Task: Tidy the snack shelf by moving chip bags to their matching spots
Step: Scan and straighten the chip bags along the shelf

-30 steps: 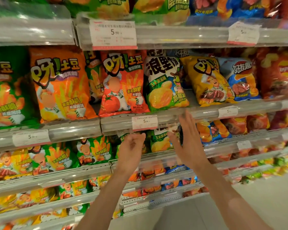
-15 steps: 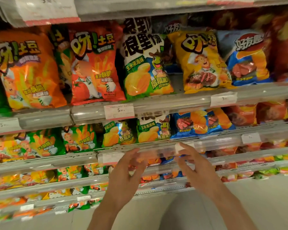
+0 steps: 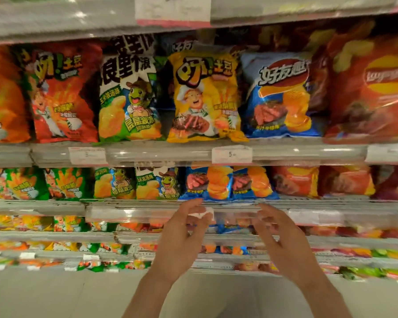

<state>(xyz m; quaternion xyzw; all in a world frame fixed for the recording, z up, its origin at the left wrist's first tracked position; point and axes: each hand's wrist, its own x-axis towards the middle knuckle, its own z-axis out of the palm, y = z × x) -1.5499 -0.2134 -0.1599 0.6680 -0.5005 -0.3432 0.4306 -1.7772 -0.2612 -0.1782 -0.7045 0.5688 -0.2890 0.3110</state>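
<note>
Both hands are empty, so no bag is in transit at this moment. The left hand (image 3: 182,237) and the right hand (image 3: 283,239) are raised side by side in front of the rail of the lower shelf (image 3: 147,211), just below the yellow chip bag (image 3: 205,97); the fingers of each are spread and loosely curled, clamped on nothing.

The yellow chip bag stands on the upper shelf (image 3: 170,152), directly above the hands. To its left are a white-and-green bag (image 3: 128,97) and then a red bag (image 3: 64,95); to its right is a blue bag (image 3: 283,95). Its design resembles the red bag's, yet the white-and-green bag separates them, so it looks misplaced, though motion blur keeps the labels unclear.

On the lower shelf, beneath the yellow chip bag, green bags (image 3: 136,183) and blue bags (image 3: 228,183) sit grouped by kind, which suggests that stretch is sorted. I judge the tidying partly done, with the upper row's mixed colours left to sort.
</note>
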